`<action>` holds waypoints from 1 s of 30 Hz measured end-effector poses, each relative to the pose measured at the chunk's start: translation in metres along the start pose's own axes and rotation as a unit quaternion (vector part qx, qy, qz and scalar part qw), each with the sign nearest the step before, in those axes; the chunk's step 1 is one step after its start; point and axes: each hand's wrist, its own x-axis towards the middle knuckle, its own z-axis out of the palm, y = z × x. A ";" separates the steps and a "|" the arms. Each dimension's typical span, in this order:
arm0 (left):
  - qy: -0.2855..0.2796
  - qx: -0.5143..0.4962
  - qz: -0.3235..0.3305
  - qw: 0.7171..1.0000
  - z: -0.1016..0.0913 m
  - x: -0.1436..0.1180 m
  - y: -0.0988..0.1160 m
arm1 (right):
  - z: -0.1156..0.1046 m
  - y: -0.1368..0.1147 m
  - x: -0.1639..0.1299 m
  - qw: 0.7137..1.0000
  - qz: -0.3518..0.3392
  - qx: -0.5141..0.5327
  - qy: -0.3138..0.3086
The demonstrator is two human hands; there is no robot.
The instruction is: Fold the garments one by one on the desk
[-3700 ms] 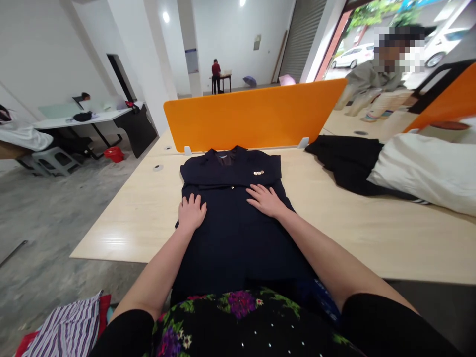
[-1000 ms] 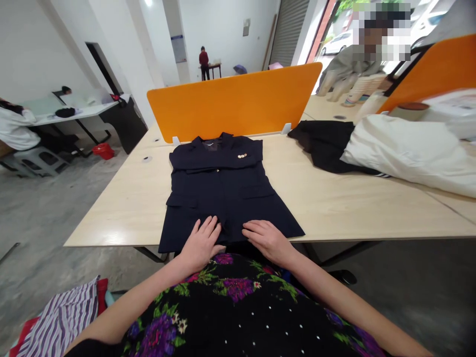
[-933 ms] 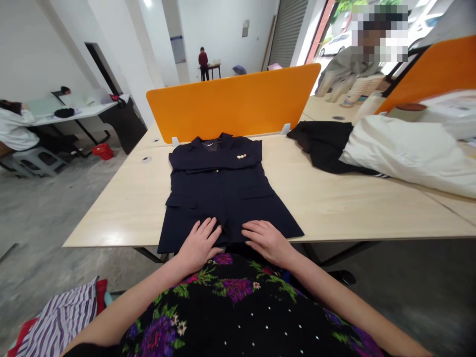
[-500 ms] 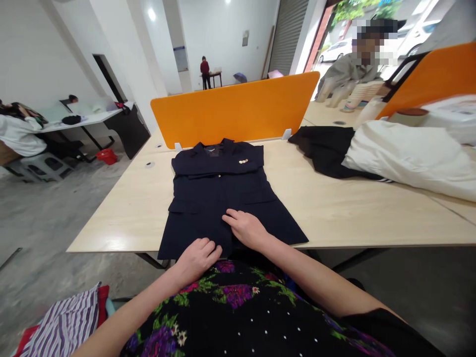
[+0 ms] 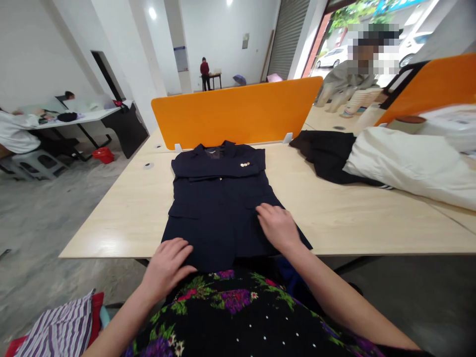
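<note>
A dark navy jacket with small gold buttons lies flat on the light wooden table, collar toward the orange divider. My right hand rests flat on the jacket's lower right part, fingers spread. At the lower left corner of the hem, by the table's near edge, my left hand lies flat with its fingers apart. Neither hand grips the cloth.
A black garment and a bulky white bundle lie on the table to the right. A striped cloth sits low at my left. A person works beyond the divider; others stand or sit at far tables.
Both hands slid apart along the jacket's lower part: the right hand moved right onto the hem's right side, the left hand moved left to the hem's corner.
</note>
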 end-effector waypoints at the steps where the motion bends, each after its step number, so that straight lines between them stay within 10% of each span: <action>1: 0.033 0.003 -0.065 0.997 -0.001 -0.007 -0.009 | -0.002 0.012 -0.006 0.998 0.059 -0.026 -0.008; 4: 0.068 0.025 -0.256 0.964 0.005 -0.010 -0.039 | -0.004 0.037 -0.019 0.981 0.168 -0.066 -0.067; 8: -0.045 0.053 -0.372 0.926 0.023 0.038 -0.082 | -0.002 0.044 -0.011 0.960 0.244 -0.015 -0.138; 18: -0.091 0.091 -0.232 0.964 0.068 0.183 -0.145 | -0.012 0.038 -0.013 0.933 0.292 -0.019 -0.208; 30: -0.164 0.068 -0.326 0.929 0.108 0.197 -0.176 | -0.014 0.057 -0.052 0.920 0.323 -0.051 -0.217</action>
